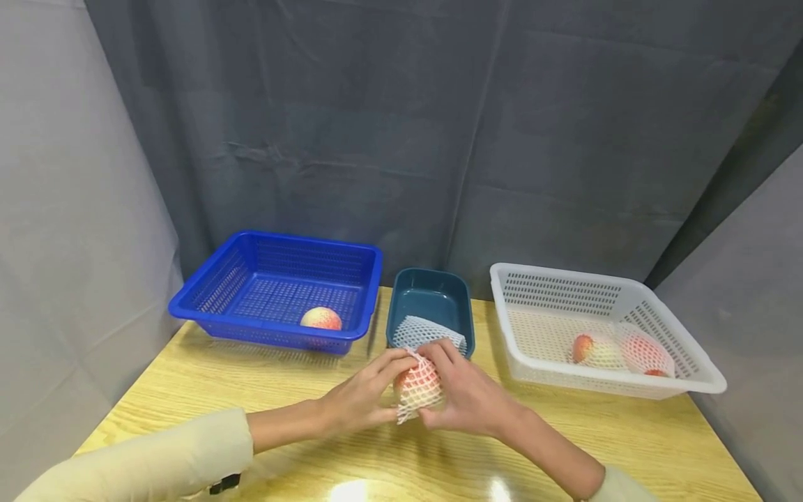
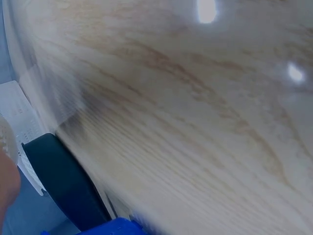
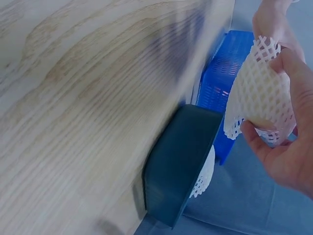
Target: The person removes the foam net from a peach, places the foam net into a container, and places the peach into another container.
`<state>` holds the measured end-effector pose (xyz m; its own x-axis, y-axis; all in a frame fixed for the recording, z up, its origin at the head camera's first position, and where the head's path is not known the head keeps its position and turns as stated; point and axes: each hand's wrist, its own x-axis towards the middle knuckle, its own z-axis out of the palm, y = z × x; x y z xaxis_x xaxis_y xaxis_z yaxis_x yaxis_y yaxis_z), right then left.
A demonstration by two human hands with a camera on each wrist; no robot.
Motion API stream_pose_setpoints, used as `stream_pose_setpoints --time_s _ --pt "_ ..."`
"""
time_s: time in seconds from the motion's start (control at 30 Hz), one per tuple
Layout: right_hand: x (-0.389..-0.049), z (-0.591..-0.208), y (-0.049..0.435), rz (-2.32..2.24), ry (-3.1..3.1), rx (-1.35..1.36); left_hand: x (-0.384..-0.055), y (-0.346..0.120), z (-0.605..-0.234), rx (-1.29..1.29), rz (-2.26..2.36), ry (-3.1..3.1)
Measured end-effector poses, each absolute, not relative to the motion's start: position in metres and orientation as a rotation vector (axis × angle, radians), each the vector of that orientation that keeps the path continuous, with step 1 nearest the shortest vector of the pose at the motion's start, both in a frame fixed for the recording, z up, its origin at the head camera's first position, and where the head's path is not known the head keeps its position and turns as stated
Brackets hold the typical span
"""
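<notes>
Between both hands, over the front of the table, is a peach (image 1: 419, 385) with a white foam net sleeve (image 3: 259, 93) around it. My left hand (image 1: 360, 395) grips it from the left, fingers at the top and thumb low by the net's edge. From the other side my right hand (image 1: 472, 394) holds it, its thumb (image 3: 254, 134) pressed on the fruit at the net's open end. Only a bit of a hand (image 2: 9, 181) shows in the left wrist view. Behind the hands, more white foam netting (image 1: 433, 331) lies in a dark teal tray (image 1: 433, 280).
At the left, a blue basket (image 1: 276, 326) contains one bare peach (image 1: 321, 318). A white basket (image 1: 602, 376) stands at the right with two peaches (image 1: 646, 352) in foam nets. Grey curtains (image 1: 351, 125) enclose the back and sides of the wooden table (image 1: 263, 383).
</notes>
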<state>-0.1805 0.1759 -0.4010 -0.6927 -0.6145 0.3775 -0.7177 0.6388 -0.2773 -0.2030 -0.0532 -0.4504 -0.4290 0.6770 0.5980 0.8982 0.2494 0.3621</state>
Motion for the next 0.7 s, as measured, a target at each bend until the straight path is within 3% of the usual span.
stream_pose_setpoints --time_s 0.7 --pt "-0.189 -0.396 0.185 0.602 -2.609 1.275 -0.211 -0.064 -0.447 -1.515 -0.85 -2.133"
